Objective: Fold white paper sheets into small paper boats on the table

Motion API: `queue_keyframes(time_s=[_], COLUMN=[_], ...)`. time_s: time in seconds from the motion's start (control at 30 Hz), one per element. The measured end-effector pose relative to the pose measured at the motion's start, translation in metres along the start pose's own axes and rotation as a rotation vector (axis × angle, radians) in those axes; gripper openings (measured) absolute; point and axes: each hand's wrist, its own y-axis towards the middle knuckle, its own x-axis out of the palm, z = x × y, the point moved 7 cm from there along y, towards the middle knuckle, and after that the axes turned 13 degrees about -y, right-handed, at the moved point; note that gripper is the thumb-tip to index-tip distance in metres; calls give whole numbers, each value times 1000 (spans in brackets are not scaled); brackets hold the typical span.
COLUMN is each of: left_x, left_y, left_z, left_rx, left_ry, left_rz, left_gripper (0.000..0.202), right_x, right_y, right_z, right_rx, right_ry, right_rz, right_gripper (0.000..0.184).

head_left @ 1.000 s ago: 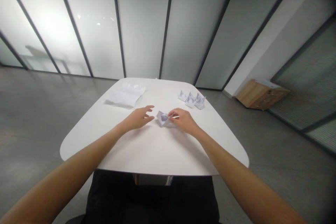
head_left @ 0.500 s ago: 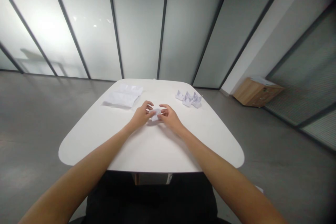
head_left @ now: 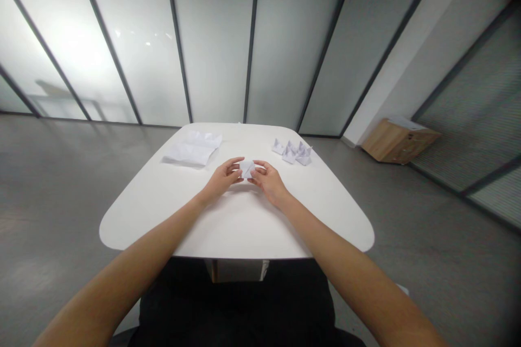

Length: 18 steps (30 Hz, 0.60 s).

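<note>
A small folded square of white paper (head_left: 246, 169) is held upright between both hands, just above the white table (head_left: 244, 222). A diagonal crease or edge crosses its face. My left hand (head_left: 225, 176) pinches its left side with thumb and fingers. On the opposite side, my right hand (head_left: 266, 178) grips the right edge, thumb toward me. Past the right hand stand several folded paper shapes with pointed tips (head_left: 290, 152). Creased white paper sheets (head_left: 192, 147) lie flat on the table's far left.
Frosted glass panels (head_left: 211, 38) with dark frames rise behind the table. A wooden cabinet (head_left: 396, 141) with papers on top stands on the floor at the right. Below the near table edge a box-like object (head_left: 238, 270) shows between my legs.
The folded paper has been raised slightly and turned, so a flat square face now shows. Both hands have shifted a little and closed on its sides.
</note>
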Motion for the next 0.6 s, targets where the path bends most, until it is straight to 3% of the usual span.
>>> queue_keyframes(time_s=[0.17, 0.4, 0.6], left_x=[6, -4, 3], left_y=[-1, -1, -4], left_z=[6, 14, 21], left_rx=[55, 202, 344], left_ry=[79, 550, 724], left_rz=[-53, 146, 114], left_gripper=[61, 37, 40], right_x=[2, 11, 18], right_y=[-4, -9, -11], right_z=[-4, 1, 2], right_rx=[14, 91, 94], right_ry=[55, 34, 55], right_rz=[-11, -101, -171], right_gripper=[42, 33, 41])
